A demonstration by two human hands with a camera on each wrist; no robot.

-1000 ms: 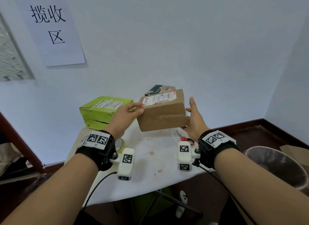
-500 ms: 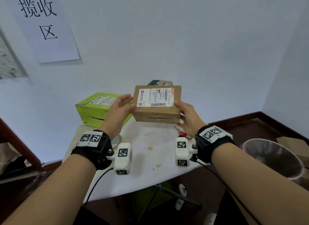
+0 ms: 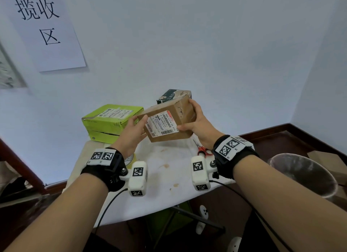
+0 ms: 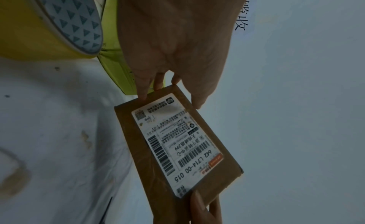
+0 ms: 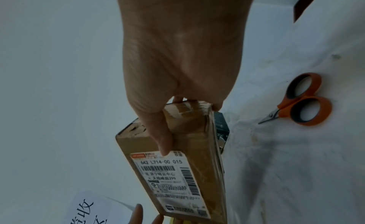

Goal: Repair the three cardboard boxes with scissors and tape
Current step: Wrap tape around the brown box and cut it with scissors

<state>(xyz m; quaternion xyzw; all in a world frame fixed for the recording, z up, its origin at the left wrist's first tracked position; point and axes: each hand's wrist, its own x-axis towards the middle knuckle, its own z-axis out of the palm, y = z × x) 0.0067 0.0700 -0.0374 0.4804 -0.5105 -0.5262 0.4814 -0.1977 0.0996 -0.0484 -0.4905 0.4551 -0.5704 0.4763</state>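
Nearest, at the bottom of the head view, both forearms reach up from the lower corners over a white table (image 3: pixel 169 169). Just right of centre the orange-handled scissors (image 3: pixel 203 150) lie flat on it, and a yellow tape roll (image 3: pixel 132 159) peeks out behind the left wrist. Above the table, at the frame's centre, the brown cardboard box (image 3: pixel 169 120) is held tilted in the air, its shipping label facing the camera. The left hand (image 3: pixel 132 133) grips its left end with curled fingers, while the right hand (image 3: pixel 197 124) clasps the right end, thumb on the label's edge. Farther back a green box (image 3: pixel 110 120) sits at centre left and a dark box (image 3: pixel 173 95) stands behind the held one, against the pale wall.
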